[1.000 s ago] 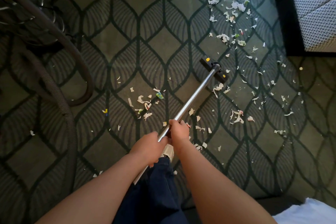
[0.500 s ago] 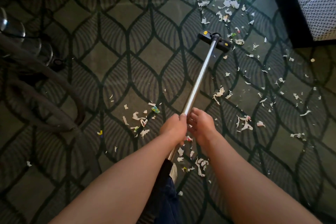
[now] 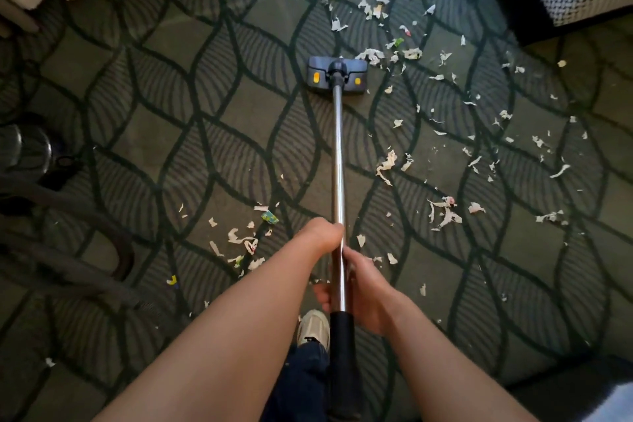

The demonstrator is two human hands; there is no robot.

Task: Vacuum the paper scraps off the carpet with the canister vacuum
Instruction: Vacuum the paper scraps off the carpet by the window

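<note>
Both grip wand (image 3: 338,154): left hand (image 3: 323,233), right hand (image 3: 363,288) | scraps (image 3: 371,56) at floor head's (image 3: 337,74) right edge

One vacuum head (image 3: 335,74) with two yellow marks (image 3: 315,78). One metal tube (image 3: 338,154). Two grips on it: left grip (image 3: 322,235), right grip (image 3: 364,291). One hose (image 3: 68,267). One shoe (image 3: 313,327). One carpet (image 3: 164,134). Paper scraps (image 3: 385,164): dozens, too many to count.
</note>
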